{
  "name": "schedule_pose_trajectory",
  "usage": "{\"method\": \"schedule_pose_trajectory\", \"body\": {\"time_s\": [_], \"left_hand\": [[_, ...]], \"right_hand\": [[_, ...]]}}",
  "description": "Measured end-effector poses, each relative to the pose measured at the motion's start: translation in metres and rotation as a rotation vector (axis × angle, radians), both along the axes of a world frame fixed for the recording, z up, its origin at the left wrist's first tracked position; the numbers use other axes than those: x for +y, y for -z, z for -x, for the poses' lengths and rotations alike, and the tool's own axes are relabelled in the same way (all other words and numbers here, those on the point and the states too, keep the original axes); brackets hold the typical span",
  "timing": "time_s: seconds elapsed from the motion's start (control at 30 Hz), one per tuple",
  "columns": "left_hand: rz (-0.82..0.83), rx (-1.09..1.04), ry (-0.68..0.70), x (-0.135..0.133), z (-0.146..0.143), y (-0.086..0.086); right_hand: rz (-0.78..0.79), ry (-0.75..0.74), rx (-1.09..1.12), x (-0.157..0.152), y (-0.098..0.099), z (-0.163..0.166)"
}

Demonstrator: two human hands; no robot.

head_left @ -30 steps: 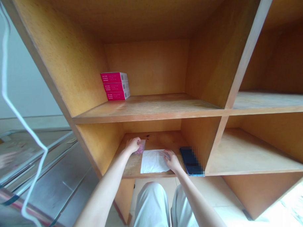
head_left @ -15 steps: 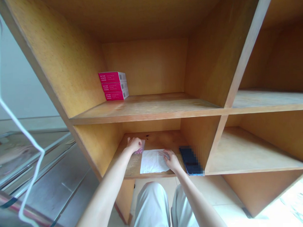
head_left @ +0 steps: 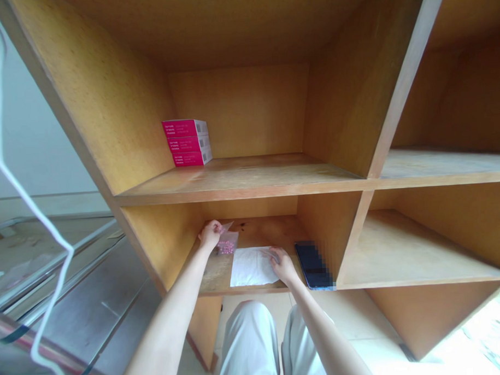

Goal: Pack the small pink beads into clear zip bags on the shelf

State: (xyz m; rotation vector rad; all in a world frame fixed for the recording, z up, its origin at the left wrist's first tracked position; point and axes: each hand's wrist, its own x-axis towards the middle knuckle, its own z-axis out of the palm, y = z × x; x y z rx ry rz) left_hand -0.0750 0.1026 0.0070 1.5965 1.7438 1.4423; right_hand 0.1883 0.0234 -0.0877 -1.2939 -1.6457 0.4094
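My left hand (head_left: 209,234) is closed on the top edge of a small clear bag of pink beads (head_left: 226,245), lifted slightly above the lower shelf board (head_left: 214,276). A white sheet of paper (head_left: 249,267) lies flat on that board. My right hand (head_left: 282,264) rests on the sheet's right edge with its fingers curled; I cannot make out anything in them. A dark phone (head_left: 313,263) lies just right of that hand.
Three pink boxes (head_left: 186,142) are stacked at the back left of the upper shelf (head_left: 241,179). Wooden dividers wall the compartment on both sides. Open compartments lie to the right. A white cable (head_left: 12,179) hangs at the left over a glass surface.
My left hand has lifted the bag of pink beads off the shelf and drawn it slightly left. My right hand stays on the paper.
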Motion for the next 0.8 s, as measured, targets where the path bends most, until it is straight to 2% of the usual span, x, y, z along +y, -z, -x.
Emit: {"method": "schedule_pose_trajectory", "body": {"time_s": [0.1, 0.27, 0.43, 0.6, 0.8], "left_hand": [[-0.09, -0.219, -0.015, 0.003, 0.006, -0.002], [-0.13, -0.377, -0.05, 0.001, 0.01, -0.006], [-0.132, -0.535, 0.019, -0.012, 0.004, -0.007], [-0.073, -0.861, 0.248, -0.036, -0.006, -0.002], [0.114, -0.996, 0.273, -0.066, -0.025, 0.012]], "right_hand": [[0.008, 0.004, 0.003, 0.0, 0.0, 0.0], [0.007, 0.006, 0.007, -0.001, -0.001, 0.0], [0.003, 0.006, 0.012, -0.002, -0.001, 0.0], [-0.041, 0.001, 0.062, -0.004, -0.005, -0.001], [-0.036, -0.019, 0.294, -0.013, -0.024, 0.013]]}}
